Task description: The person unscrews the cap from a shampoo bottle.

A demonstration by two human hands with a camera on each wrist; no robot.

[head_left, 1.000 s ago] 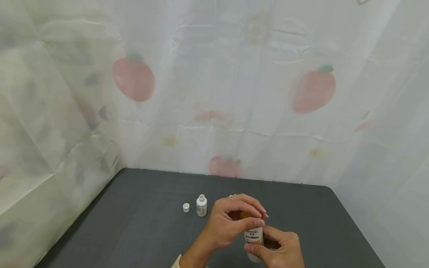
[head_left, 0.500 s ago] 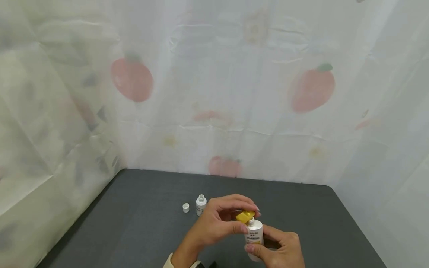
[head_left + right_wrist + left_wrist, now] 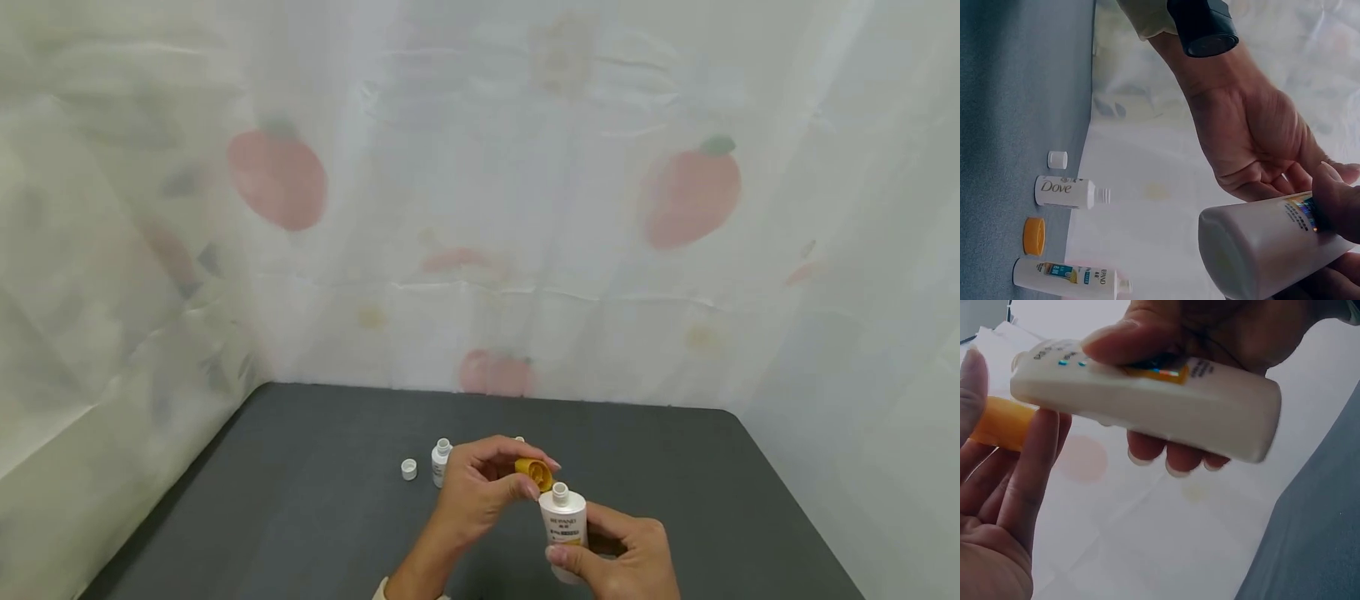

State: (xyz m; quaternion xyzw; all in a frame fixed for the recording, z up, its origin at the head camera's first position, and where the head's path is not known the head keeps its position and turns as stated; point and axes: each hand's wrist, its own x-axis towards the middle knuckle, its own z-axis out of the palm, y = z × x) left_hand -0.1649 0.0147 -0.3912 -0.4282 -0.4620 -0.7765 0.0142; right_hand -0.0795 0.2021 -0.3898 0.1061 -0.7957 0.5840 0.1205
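My left hand (image 3: 474,487) pinches a yellow bottle cap (image 3: 534,474) between thumb and fingers, its hollow underside facing the bottle. Just below and right of the cap, my right hand (image 3: 633,552) grips a white lotion bottle (image 3: 564,521) round its lower body. The bottle's narrow neck is bare and points up. In the left wrist view the cap (image 3: 1005,423) sits beside the bottle's (image 3: 1147,403) neck end, off it. The right wrist view shows the bottle's (image 3: 1254,250) base and the right thumb (image 3: 1341,200) across its label.
On the dark table (image 3: 322,500) stand an uncapped Dove bottle (image 3: 1063,192) with a white cap (image 3: 1057,160) beside it. Near them are another yellow cap (image 3: 1034,235) and a second uncapped white bottle (image 3: 1066,279), mostly hidden by the left hand in the head view. Printed curtains (image 3: 375,167) surround the table.
The left hand has lifted the yellow cap off the bottle, moved it left and tipped it, baring the neck. The right hand keeps its grip on the bottle, nearly in place.
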